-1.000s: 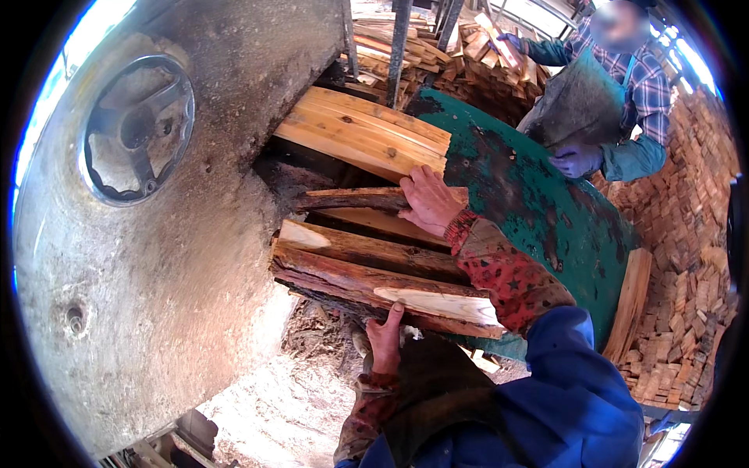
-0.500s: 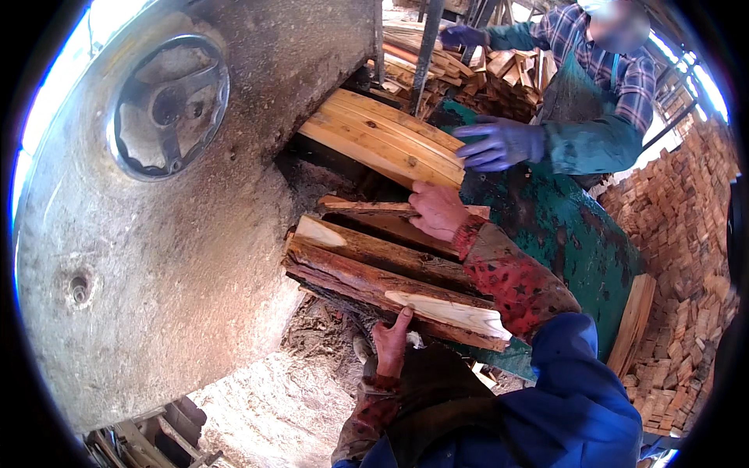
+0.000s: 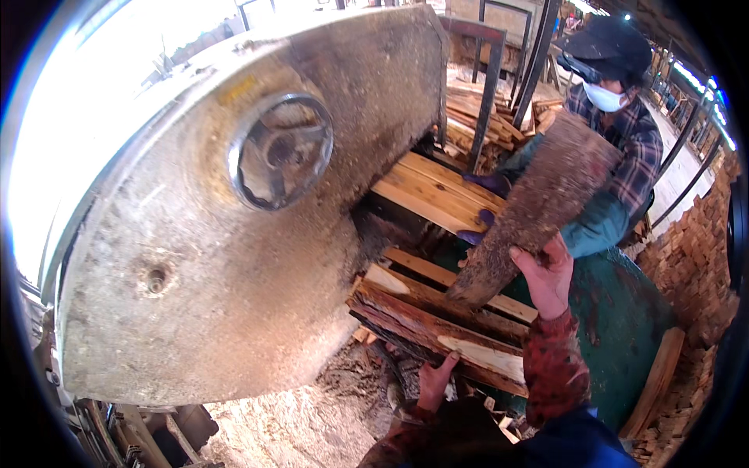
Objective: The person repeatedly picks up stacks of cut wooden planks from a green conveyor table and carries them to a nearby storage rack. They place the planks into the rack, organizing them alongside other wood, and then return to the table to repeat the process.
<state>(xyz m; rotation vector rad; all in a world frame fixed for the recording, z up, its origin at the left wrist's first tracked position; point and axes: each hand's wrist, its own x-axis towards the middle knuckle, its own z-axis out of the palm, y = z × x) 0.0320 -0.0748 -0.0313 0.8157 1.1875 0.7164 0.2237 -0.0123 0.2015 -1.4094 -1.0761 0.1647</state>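
Note:
My right hand [image 3: 546,273] is closed on the edge of a bark-covered wood slab [image 3: 546,187], which is raised and tilted, its upper end in front of a co-worker. Below it, my left hand [image 3: 437,382] grips the near edge of a rough, reddish slab [image 3: 421,331], thumb on top and fingers hidden underneath. Beside that slab lie other rough pieces, among them a narrow pale strip [image 3: 425,267]. Farther off, pale sawn boards [image 3: 433,195] lie together, with the co-worker's purple-gloved hand [image 3: 477,228] at their end. The raised slab partly hides the co-worker's arms.
A large, dusty machine housing [image 3: 211,312] with a handwheel [image 3: 281,152] fills the left. The worn green table [image 3: 616,300] extends to the right, with a wood piece [image 3: 655,382] at its edge. Stacked wood [image 3: 698,249] stands far right; sawdust [image 3: 289,429] covers the ground below.
My right hand has lifted the bark-covered slab up and toward the co-worker. My left hand keeps its grip on the near slab. The view has shifted, showing more of the surroundings above.

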